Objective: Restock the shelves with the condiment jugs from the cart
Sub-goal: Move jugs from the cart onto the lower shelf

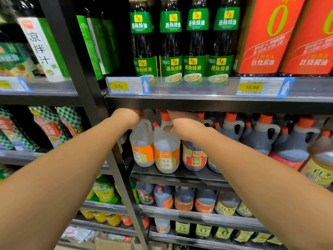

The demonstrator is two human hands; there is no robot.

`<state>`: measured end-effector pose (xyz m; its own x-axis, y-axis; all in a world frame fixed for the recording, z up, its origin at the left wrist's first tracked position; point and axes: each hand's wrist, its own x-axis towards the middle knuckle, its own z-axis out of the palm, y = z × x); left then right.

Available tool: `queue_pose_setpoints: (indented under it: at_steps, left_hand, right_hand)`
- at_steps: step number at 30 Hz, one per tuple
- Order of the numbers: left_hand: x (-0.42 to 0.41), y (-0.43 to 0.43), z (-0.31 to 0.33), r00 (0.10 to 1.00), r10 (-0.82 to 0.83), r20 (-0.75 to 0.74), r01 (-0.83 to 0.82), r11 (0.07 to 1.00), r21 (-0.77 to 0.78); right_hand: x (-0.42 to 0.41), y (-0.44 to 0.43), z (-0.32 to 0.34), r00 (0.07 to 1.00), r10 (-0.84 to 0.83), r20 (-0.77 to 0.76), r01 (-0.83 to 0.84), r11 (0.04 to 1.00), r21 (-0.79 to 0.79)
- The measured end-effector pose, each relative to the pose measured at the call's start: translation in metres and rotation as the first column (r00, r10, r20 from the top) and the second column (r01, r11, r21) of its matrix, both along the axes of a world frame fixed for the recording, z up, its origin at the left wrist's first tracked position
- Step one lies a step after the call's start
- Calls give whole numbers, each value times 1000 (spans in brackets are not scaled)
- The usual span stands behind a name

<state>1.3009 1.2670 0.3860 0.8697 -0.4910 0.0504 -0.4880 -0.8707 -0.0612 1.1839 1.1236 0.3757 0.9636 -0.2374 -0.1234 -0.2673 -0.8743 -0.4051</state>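
Head view: both hands are seen reaching onto the middle shelf (180,175), under the black rail that carries the 5.50 price tag (128,85). The left hand (127,117) is laid against the top of a clear white-vinegar jug (142,143) with an orange label, which stands at the left end of that shelf; its fingers are hidden behind the rail and the jug's neck, so it cannot be told whether the handle is gripped. The right hand (183,125) is curled over the shoulder of a second clear jug (166,150), just right of the first and touching it, with the thumb pressed near its orange cap; it appears to be grasping the jug's top, though the fingers are partly hidden. Both jugs are upright on the shelf. Just right of the second jug a dark vinegar jug (194,156) with a red label is seen, and further right on that shelf a row of grey-looking jugs (261,138) with orange caps.
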Motion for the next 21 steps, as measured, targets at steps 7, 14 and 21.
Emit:
queue_pose_setpoints:
  at_steps: [7, 14, 21]
  left_hand:
    - [4, -3, -3, 1000, 19, -3, -20, 999, -49]
    - [3, -5, -6, 999, 5, 37, -2, 996, -91]
    - [0, -4, -8, 999, -37, 33, 41, 989, -144]
  right_hand:
    - [7, 1, 1, 999, -49, 1, 49, 998, 44]
    - [9, 2, -2, 994, -102, -31, 104, 991, 80]
    - [13, 5, -2, 978, -165, -127, 179, 978, 107]
